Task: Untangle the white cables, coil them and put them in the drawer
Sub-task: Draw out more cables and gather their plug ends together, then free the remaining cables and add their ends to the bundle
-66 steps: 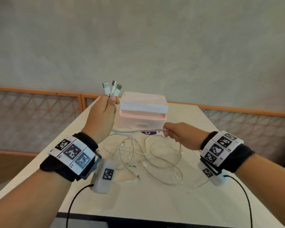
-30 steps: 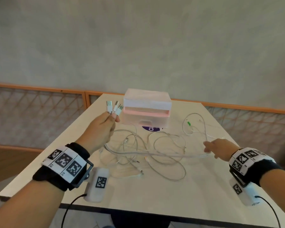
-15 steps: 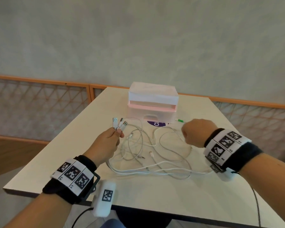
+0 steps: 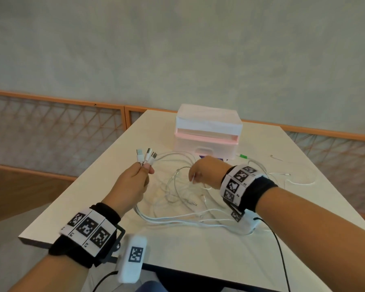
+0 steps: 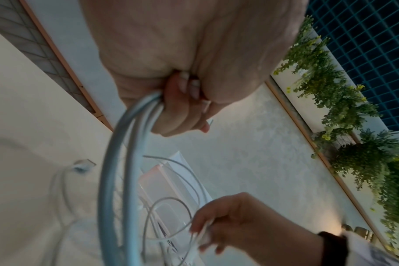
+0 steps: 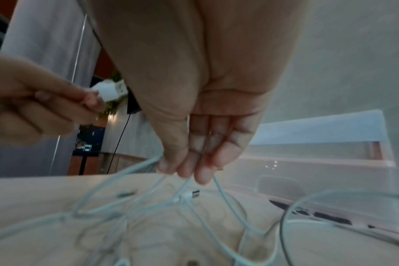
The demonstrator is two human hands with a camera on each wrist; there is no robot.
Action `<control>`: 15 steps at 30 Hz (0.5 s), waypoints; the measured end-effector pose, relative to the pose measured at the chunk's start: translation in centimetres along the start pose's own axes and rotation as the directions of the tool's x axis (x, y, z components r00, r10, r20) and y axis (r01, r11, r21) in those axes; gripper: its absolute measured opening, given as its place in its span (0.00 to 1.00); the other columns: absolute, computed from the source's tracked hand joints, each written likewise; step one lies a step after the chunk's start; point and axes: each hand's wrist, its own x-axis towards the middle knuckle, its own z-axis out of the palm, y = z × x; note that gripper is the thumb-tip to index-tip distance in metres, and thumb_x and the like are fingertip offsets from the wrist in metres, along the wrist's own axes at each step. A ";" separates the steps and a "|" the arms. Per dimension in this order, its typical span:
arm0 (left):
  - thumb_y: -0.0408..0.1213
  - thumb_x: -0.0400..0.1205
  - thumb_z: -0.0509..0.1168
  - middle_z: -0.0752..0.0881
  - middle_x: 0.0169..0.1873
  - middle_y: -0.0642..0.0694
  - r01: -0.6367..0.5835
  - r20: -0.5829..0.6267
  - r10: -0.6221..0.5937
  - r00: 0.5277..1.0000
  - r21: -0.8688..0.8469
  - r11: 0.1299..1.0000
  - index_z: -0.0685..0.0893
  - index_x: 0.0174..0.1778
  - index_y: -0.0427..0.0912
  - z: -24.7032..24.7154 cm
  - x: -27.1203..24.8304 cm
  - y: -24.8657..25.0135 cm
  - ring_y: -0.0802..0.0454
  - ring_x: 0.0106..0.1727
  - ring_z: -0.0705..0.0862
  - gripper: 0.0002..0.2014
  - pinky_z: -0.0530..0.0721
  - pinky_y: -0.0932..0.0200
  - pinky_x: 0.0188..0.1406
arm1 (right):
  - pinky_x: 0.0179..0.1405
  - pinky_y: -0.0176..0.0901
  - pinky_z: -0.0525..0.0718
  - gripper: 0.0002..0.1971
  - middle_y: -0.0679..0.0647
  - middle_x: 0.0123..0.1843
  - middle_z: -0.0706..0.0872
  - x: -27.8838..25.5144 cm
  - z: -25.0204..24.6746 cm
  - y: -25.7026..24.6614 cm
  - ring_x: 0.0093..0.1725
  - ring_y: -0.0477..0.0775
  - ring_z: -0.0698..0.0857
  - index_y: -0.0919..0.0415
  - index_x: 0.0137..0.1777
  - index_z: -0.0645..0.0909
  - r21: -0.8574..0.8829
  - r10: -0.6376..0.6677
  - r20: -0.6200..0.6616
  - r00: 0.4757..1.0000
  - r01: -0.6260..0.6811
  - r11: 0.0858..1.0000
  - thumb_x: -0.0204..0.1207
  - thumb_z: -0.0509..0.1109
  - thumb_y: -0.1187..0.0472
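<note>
**Both hands in the cable tangle before the drawer unit**

The left hand (image 4: pixel 133 184) was curled tight around a bundle of white cables (image 4: pixel 183 218), with three USB plugs (image 4: pixel 146 157) sticking up above its thumb and forefinger. From the left wrist view, the thick strands ran out from under the closed fingers (image 5: pixel 178 108) and dropped toward the worktop (image 4: pixel 198 253). The right hand (image 4: pixel 207 173), at about 3 o'clock from the left and near it, had its fingers bent downward, their tips pinching a thin white strand of the same tangle; the right wrist view showed those fingertips (image 6: pixel 189 169) pressed together on it, with a small plug hanging just beneath.

The rest of the cables lay in loose loops on the worktop below and between both hands, spreading toward 5 o'clock under the right wrist. The pink-and-white drawer unit (image 4: pixel 208 133) stood at 12 o'clock beyond the hands. A purple label at its foot was mostly hidden by the right hand and could not be read.
</note>
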 end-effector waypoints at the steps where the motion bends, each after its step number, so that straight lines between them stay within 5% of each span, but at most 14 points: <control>1: 0.42 0.88 0.52 0.68 0.20 0.55 -0.004 -0.012 0.004 1.000 -0.002 1.000 0.78 0.41 0.43 -0.2 0.1 0.0 0.59 0.18 0.63 0.14 0.58 0.64 0.18 | 0.61 0.42 0.79 0.10 0.50 0.55 0.90 -0.1 -0.7 0.2 0.56 0.50 0.85 0.56 0.55 0.87 0.023 -0.034 -0.061 0.998 0.035 0.999 0.77 0.68 0.61; 6: 0.43 0.88 0.53 0.69 0.26 0.51 -0.038 -0.029 0.039 0.999 0.034 0.999 0.78 0.42 0.44 -0.1 0.3 0.0 0.57 0.21 0.63 0.13 0.61 0.63 0.20 | 0.45 0.40 0.78 0.12 0.50 0.42 0.86 -0.7 -4.0 1.1 0.40 0.49 0.81 0.61 0.54 0.86 0.348 0.047 -0.358 0.933 0.087 0.934 0.82 0.62 0.58; 15: 0.49 0.83 0.61 0.74 0.34 0.50 -0.106 0.012 0.106 0.994 0.135 0.985 0.74 0.41 0.45 1.3 -0.5 0.5 0.57 0.29 0.71 0.11 0.68 0.58 0.29 | 0.41 0.43 0.79 0.15 0.47 0.30 0.82 -0.4 -6.6 1.7 0.31 0.49 0.79 0.54 0.39 0.79 0.534 0.220 -0.476 0.851 0.081 0.842 0.84 0.56 0.55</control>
